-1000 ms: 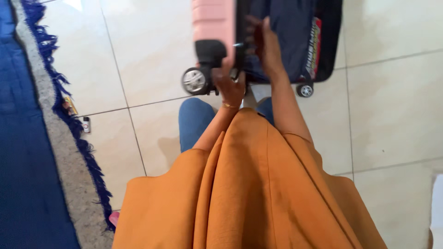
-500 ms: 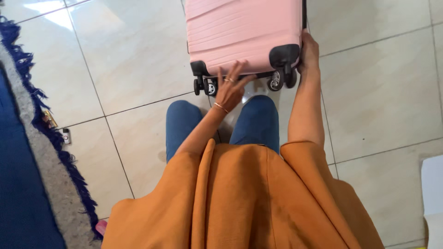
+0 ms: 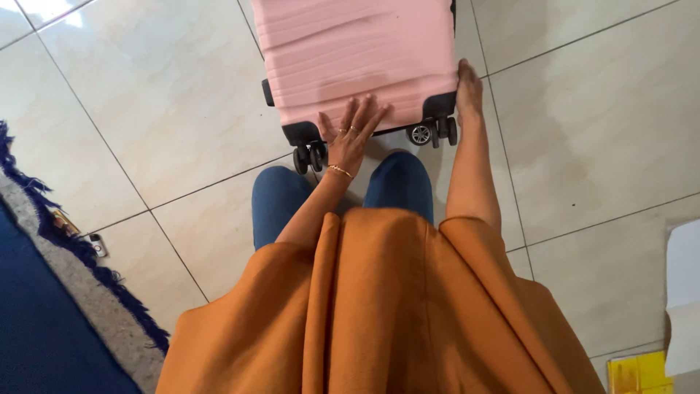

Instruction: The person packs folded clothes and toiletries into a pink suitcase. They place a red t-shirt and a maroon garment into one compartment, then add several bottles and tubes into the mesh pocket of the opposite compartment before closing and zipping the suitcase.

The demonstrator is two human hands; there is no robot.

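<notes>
The pink suitcase [image 3: 357,58] lay shut on the tiled floor [image 3: 168,109]. The left hand [image 3: 351,136] rested flat, fingers spread, on its near edge (by the wheels); the right hand [image 3: 468,91] gripped its right corner.

Bright, even daylight (slight blur), glossy tile glare.

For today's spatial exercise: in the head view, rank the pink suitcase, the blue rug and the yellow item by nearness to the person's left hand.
1. Pink suitcase, under the left hand.
2. Blue rug, lower left on the floor.
3. Yellow item, bottom right corner.
</notes>
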